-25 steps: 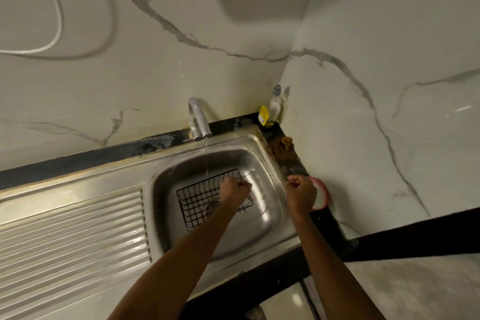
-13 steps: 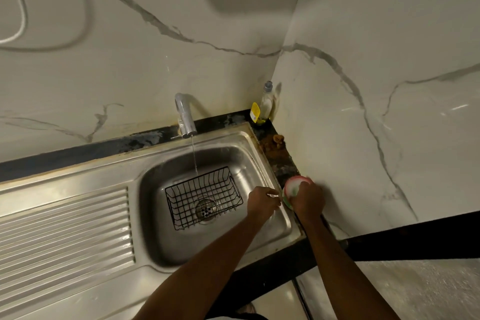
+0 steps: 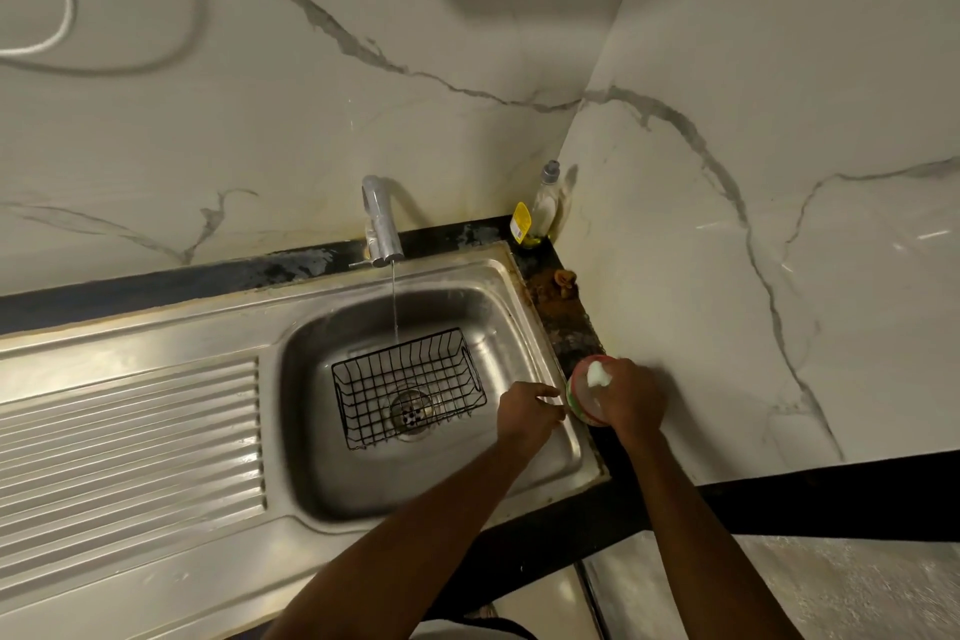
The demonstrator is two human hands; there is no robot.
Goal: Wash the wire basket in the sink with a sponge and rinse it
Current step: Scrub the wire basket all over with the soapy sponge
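Observation:
A black wire basket (image 3: 410,387) sits upright in the steel sink basin (image 3: 524,327), over the drain. A thin stream from the tap (image 3: 382,224) falls onto the basket's back edge. My left hand (image 3: 527,413) hovers over the basin's right side, apart from the basket, with fingers stretched toward a round red-rimmed soap tub (image 3: 582,403) on the dark counter strip. My right hand (image 3: 631,395) is curled over that tub and grips a white, foamy sponge (image 3: 597,373), pressing it into the tub.
A ribbed steel drainboard (image 3: 130,437) lies left of the basin. A clear bottle with a yellow label (image 3: 543,208) stands in the corner, with a brown lump (image 3: 563,278) on the strip in front of it. Marble walls close in behind and to the right.
My left hand let go of the basket and moved right toward the soap tub. My right hand settled onto the tub, with the white sponge now showing.

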